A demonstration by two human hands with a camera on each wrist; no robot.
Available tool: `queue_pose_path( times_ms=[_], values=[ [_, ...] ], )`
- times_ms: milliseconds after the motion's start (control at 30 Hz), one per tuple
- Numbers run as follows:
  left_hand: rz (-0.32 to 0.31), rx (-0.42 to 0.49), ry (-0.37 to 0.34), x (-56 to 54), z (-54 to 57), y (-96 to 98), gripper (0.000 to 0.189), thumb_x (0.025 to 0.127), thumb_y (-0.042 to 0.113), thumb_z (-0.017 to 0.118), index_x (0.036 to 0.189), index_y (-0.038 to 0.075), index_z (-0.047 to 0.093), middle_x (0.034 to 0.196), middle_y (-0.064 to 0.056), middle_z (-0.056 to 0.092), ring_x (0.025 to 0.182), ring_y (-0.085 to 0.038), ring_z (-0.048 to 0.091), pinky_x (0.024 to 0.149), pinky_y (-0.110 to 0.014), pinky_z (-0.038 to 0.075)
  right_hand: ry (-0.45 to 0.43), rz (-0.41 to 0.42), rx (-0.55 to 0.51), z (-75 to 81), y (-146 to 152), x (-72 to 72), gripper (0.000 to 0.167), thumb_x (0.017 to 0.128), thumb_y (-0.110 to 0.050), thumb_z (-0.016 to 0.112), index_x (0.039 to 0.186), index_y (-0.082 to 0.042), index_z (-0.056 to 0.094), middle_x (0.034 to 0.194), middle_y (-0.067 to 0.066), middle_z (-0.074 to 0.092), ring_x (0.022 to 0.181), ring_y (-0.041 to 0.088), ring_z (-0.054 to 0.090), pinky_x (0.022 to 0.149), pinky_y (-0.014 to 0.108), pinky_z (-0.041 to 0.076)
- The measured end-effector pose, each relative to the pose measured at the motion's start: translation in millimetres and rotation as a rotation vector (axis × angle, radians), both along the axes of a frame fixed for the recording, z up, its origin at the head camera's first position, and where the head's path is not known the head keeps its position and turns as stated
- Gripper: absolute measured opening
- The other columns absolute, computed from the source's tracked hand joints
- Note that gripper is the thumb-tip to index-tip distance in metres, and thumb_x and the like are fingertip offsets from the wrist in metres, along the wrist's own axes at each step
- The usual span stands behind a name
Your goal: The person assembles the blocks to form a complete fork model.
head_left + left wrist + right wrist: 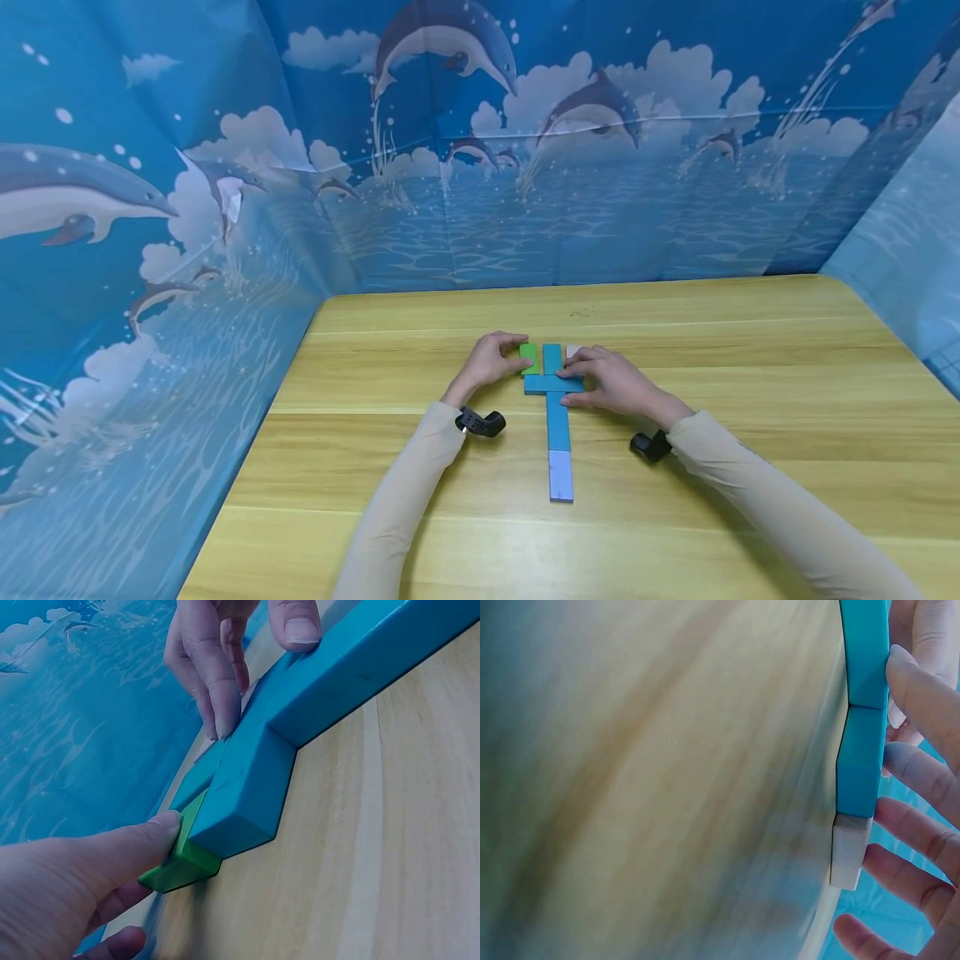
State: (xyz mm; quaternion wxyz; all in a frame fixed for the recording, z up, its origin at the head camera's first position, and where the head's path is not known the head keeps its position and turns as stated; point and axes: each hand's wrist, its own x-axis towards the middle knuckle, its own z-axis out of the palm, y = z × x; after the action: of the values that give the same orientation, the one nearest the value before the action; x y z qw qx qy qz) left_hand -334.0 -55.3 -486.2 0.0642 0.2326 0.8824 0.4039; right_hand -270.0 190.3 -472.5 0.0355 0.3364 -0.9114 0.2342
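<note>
My left hand pinches a small green block, its thumb on the near side. That block sits against the left part of a blue crossbar block. My right hand rests its spread fingertips along the top of the blue blocks, and the thumb touches near the crossbar's lower side. Past the crossbar a short blue block points away, and a long blue block runs toward me. A pale block lies beyond the crossbar's right end, partly under the right fingers in the head view.
A lavender block ends the row on the near side. All the blocks lie flat on a wood-grain table. A blue dolphin-printed sheet hangs behind and beside the table. Each wrist wears a black camera strap.
</note>
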Motion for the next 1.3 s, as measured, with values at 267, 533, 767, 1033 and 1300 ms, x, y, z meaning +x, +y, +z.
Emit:
queue_pose_path(
  times_ms=[267,533,767,1033,1300],
  values=[
    [0.004,0.014,0.0,3.8,1.6,-0.7,0.048,0.086,0.026,0.073,0.129,0.008,0.06,0.123,-0.004,0.059,0.093,-0.016,0.052,0.077,-0.029,0.044,-0.009,0.0,-0.005,-0.7,-0.9,0.7,0.05,0.079,-0.044,0.075,0.115,-0.009,0.07,0.112,0.004,0.06,0.103,0.022,0.053,0.089,0.044,0.042],
    [0.016,-0.001,-0.011,5.4,-0.6,-0.9,0.047,0.086,0.026,0.073,0.128,0.011,0.061,0.124,-0.004,0.058,0.084,-0.015,0.049,0.07,-0.027,0.041,-0.015,-0.009,-0.004,-1.7,-2.9,2.8,0.049,0.078,-0.042,0.076,0.115,-0.01,0.07,0.111,0.003,0.06,0.103,0.021,0.053,0.088,0.043,0.043],
    [0.013,-0.013,-0.012,6.5,-0.1,-0.6,0.048,0.087,0.027,0.072,0.13,0.01,0.06,0.125,-0.004,0.057,0.086,-0.015,0.049,0.072,-0.027,0.042,-0.016,-0.013,0.006,-0.3,-3.1,3.9,0.049,0.078,-0.041,0.077,0.115,-0.009,0.07,0.111,0.003,0.06,0.104,0.022,0.053,0.089,0.045,0.042],
    [0.006,-0.001,0.005,6.5,1.5,-0.3,0.046,0.088,0.027,0.07,0.13,0.01,0.06,0.124,-0.004,0.057,0.084,-0.015,0.049,0.072,-0.028,0.042,-0.024,-0.019,0.01,3.0,-3.2,3.0,0.047,0.078,-0.04,0.077,0.114,-0.009,0.071,0.111,0.004,0.06,0.103,0.022,0.053,0.088,0.045,0.042],
    [0.011,0.023,0.003,5.0,1.1,-1.0,0.044,0.088,0.027,0.07,0.128,0.011,0.062,0.123,-0.003,0.058,0.081,-0.015,0.048,0.07,-0.027,0.041,-0.012,-0.012,0.006,5.3,-3.2,1.0,0.047,0.078,-0.04,0.078,0.111,-0.008,0.071,0.11,0.005,0.061,0.103,0.024,0.054,0.087,0.046,0.043]
  ],
)
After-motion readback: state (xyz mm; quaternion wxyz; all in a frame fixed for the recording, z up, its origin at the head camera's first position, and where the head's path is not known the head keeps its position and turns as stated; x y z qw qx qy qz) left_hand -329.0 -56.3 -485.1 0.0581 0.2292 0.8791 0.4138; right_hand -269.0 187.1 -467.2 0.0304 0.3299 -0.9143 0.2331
